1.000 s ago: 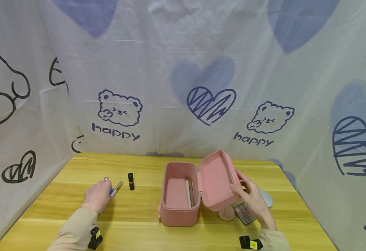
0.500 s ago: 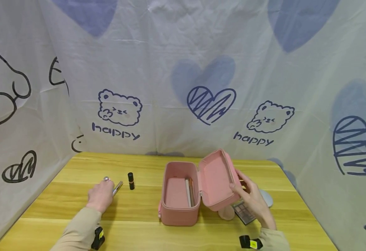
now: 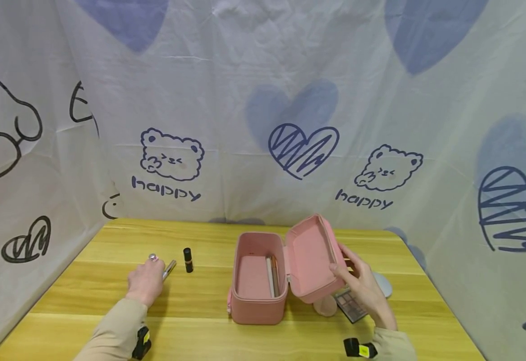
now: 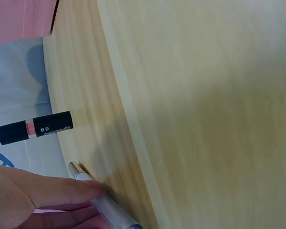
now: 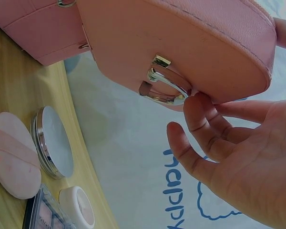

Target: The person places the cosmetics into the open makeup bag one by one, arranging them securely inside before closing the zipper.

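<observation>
At the left of the table my left hand (image 3: 146, 283) pinches a slim cosmetic tube (image 4: 112, 210) with a silver end, thumb on its near side. The tube lies slanted at the table surface; its blue end is partly cut off in the left wrist view. Beside it stands a black lipstick (image 3: 188, 260) with a pinkish band. A pink makeup case (image 3: 257, 311) sits mid-table, its lid (image 3: 310, 255) swung out to the right. My right hand (image 3: 364, 288) holds that lid, thumb at the rim and fingers near the gold-toned handle (image 5: 174, 88) outside.
Inside the case lie slim pencil-like sticks (image 3: 270, 277). Under and right of the lid are a pink powder puff (image 5: 14, 157), a round silver-edged compact (image 5: 55, 143), an eyeshadow palette (image 3: 350, 307) and a small white jar (image 5: 78, 207). A small silver-topped item (image 3: 153, 257) adjoins my left hand.
My left hand has shifted slightly right over the tube, covering the blue part seen earlier. The right hand, lid and case have stayed still.
</observation>
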The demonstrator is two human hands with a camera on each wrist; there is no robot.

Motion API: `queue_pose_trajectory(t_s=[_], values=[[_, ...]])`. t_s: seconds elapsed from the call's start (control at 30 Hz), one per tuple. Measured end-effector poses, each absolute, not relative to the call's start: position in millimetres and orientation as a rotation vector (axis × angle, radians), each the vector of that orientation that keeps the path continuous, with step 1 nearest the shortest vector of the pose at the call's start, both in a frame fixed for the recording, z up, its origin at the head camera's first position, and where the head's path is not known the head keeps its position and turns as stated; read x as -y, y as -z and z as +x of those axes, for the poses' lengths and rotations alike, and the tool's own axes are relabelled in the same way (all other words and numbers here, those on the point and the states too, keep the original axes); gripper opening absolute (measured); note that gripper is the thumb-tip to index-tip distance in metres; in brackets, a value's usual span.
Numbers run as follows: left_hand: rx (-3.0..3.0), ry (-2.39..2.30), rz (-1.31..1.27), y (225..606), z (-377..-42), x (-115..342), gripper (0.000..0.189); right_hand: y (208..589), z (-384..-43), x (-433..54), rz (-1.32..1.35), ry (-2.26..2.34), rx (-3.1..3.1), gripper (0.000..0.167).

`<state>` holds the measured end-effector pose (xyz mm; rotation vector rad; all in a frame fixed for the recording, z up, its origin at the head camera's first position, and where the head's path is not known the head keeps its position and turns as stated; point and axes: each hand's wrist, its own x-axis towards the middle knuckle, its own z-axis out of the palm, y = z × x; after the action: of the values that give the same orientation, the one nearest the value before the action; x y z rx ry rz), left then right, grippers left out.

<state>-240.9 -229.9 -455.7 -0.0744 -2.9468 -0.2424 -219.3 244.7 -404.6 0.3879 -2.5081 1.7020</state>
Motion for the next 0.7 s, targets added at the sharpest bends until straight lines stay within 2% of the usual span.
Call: queue_pose_trajectory(t_s=[0.7], values=[[2.866,0.426,-0.086,446.5,-230.7,228.3,0.017,404.2,-218.5,-244.5,0.408,-1.701,2.504,0.062]])
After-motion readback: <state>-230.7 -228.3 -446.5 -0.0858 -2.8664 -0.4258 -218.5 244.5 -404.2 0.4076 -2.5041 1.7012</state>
